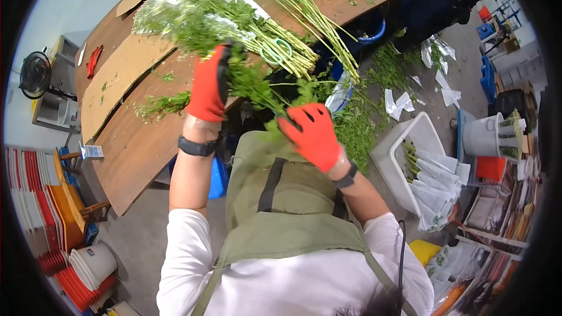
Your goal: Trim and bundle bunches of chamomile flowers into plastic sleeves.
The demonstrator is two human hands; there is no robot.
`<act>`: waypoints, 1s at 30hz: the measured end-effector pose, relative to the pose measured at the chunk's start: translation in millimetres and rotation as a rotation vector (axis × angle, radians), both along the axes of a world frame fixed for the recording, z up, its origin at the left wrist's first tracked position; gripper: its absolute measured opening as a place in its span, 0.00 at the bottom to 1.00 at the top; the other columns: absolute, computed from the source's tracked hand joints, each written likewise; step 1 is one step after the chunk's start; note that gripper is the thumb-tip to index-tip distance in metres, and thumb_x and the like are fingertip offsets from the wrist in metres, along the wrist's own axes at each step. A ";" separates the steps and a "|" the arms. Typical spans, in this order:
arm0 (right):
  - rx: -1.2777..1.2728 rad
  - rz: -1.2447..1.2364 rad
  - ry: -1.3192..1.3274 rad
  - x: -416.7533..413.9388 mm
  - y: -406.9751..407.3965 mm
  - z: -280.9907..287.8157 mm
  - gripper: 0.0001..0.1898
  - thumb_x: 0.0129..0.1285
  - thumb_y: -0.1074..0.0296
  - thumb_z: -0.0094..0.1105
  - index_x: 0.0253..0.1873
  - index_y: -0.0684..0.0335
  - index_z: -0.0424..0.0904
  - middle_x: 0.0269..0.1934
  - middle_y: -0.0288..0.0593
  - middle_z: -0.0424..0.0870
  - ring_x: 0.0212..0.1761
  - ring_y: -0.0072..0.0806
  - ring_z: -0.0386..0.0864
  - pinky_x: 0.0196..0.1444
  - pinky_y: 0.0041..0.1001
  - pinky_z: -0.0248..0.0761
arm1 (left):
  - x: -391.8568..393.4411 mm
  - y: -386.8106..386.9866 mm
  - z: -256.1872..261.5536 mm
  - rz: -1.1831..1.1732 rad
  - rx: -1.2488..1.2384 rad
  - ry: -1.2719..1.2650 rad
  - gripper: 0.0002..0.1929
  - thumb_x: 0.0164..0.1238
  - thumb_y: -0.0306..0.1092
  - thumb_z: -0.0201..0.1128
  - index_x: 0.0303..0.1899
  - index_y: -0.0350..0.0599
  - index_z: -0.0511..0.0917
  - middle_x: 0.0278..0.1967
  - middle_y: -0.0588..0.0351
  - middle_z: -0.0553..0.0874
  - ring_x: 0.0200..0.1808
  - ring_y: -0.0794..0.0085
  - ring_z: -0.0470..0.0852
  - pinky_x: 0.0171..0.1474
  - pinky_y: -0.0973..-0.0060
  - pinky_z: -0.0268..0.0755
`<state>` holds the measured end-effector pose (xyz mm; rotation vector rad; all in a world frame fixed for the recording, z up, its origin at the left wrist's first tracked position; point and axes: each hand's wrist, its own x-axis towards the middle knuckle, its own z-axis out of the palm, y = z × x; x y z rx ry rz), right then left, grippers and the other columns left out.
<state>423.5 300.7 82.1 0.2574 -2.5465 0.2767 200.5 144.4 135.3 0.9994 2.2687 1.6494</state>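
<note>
Both my hands wear red gloves with dark palms. My left hand [210,81] is closed around a leafy flower stem [254,85] near the table's edge, its flower end blurred. My right hand [311,134] is at the lower leaves of that stem, in front of my green apron [285,184]; its fingers are bent, and whether they grip is unclear. Beyond my hands a bunch of small white flowers [175,13] lies on white paper, its cut stems [290,48] pointing right. Green-handled scissors [266,54] rest on those stems. Longer loose stems [316,15] lie behind.
The brown table [140,158] carries cardboard [118,74], a spare red glove [94,61] and a small sprig bunch [162,105]. Cut greenery [360,136] covers the floor at right, beside a white tub [386,158] of wrapped bunches. Another person [434,4] stands at the far right.
</note>
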 end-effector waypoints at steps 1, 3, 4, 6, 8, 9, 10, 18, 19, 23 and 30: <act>-0.027 0.032 -0.174 17.1 4.5 -7.8 0.28 0.49 0.68 0.69 0.60 0.56 0.84 0.58 0.45 0.82 0.57 0.47 0.79 0.60 0.46 0.71 | -1.4 -3.9 5.8 0.112 0.222 -0.457 0.18 0.83 0.37 0.53 0.67 0.47 0.79 0.56 0.51 0.90 0.55 0.58 0.88 0.67 0.58 0.72; -0.088 0.007 -0.260 54.8 14.8 -39.6 0.26 0.53 0.67 0.69 0.60 0.56 0.84 0.59 0.46 0.82 0.59 0.48 0.79 0.62 0.46 0.70 | -20.7 -25.0 -6.1 0.039 0.027 -0.072 0.18 0.88 0.40 0.49 0.64 0.44 0.82 0.55 0.54 0.91 0.52 0.66 0.88 0.60 0.69 0.77; -0.150 -0.021 -0.354 62.5 13.9 -39.8 0.23 0.58 0.66 0.68 0.60 0.56 0.83 0.60 0.48 0.81 0.61 0.49 0.78 0.64 0.45 0.69 | -21.9 -30.1 -9.8 0.011 -0.081 0.229 0.19 0.82 0.31 0.51 0.67 0.39 0.79 0.59 0.48 0.89 0.58 0.60 0.87 0.64 0.69 0.75; -0.270 -0.021 -0.266 68.9 12.4 -17.9 0.24 0.58 0.66 0.69 0.61 0.57 0.83 0.62 0.49 0.81 0.62 0.50 0.78 0.65 0.45 0.69 | -19.4 -31.3 -17.5 -0.038 -0.118 0.427 0.25 0.73 0.21 0.56 0.71 0.34 0.76 0.64 0.42 0.86 0.65 0.54 0.86 0.69 0.67 0.73; -0.472 -0.064 -0.132 64.6 12.7 2.8 0.27 0.54 0.64 0.72 0.62 0.58 0.82 0.66 0.52 0.79 0.67 0.53 0.75 0.70 0.44 0.66 | -5.6 -20.5 -16.6 -0.065 -0.057 0.226 0.25 0.73 0.22 0.56 0.71 0.34 0.76 0.64 0.41 0.86 0.65 0.53 0.85 0.69 0.67 0.73; -0.469 -0.070 -0.128 55.1 12.1 9.2 0.27 0.54 0.64 0.72 0.62 0.58 0.82 0.66 0.52 0.79 0.67 0.53 0.75 0.70 0.44 0.66 | -0.7 -15.5 -14.3 -0.092 0.002 0.032 0.25 0.72 0.22 0.56 0.71 0.34 0.76 0.64 0.41 0.86 0.65 0.53 0.85 0.69 0.67 0.74; -0.491 -0.117 -0.052 39.4 11.5 17.9 0.28 0.54 0.66 0.72 0.62 0.59 0.82 0.65 0.52 0.80 0.66 0.52 0.77 0.68 0.43 0.68 | -4.3 -14.6 -24.9 -0.058 -0.150 0.582 0.26 0.72 0.24 0.57 0.72 0.37 0.75 0.64 0.43 0.87 0.65 0.51 0.85 0.70 0.64 0.72; -1.081 0.060 0.068 -39.6 -9.8 -10.5 0.30 0.56 0.75 0.78 0.65 0.63 0.80 0.62 0.46 0.82 0.65 0.39 0.79 0.70 0.35 0.71 | 39.6 -4.1 -24.8 -0.028 -0.288 0.521 0.23 0.82 0.29 0.52 0.74 0.48 0.73 0.65 0.54 0.87 0.65 0.61 0.86 0.80 0.43 0.49; -1.082 0.062 0.064 -34.9 -9.4 -11.5 0.30 0.56 0.75 0.78 0.65 0.63 0.80 0.62 0.46 0.82 0.65 0.39 0.79 0.70 0.35 0.71 | 34.6 -7.8 -27.9 -0.025 -0.289 0.518 0.23 0.82 0.29 0.52 0.74 0.48 0.73 0.65 0.54 0.87 0.65 0.61 0.86 0.80 0.43 0.49; -0.796 -0.121 -0.264 5.2 10.7 -36.5 0.28 0.59 0.73 0.78 0.64 0.63 0.79 0.57 0.40 0.84 0.56 0.30 0.83 0.63 0.30 0.75 | 7.1 -20.0 -35.4 0.041 0.093 -0.144 0.22 0.81 0.39 0.60 0.69 0.39 0.77 0.55 0.52 0.90 0.54 0.68 0.88 0.61 0.74 0.77; -1.831 -0.236 -0.129 36.9 4.7 -14.2 0.24 0.71 0.72 0.65 0.70 0.62 0.74 0.54 0.33 0.84 0.54 0.21 0.79 0.61 0.27 0.73 | 21.4 -13.4 -35.8 -0.102 -0.051 0.464 0.27 0.74 0.34 0.67 0.71 0.35 0.74 0.57 0.48 0.88 0.57 0.62 0.87 0.64 0.68 0.76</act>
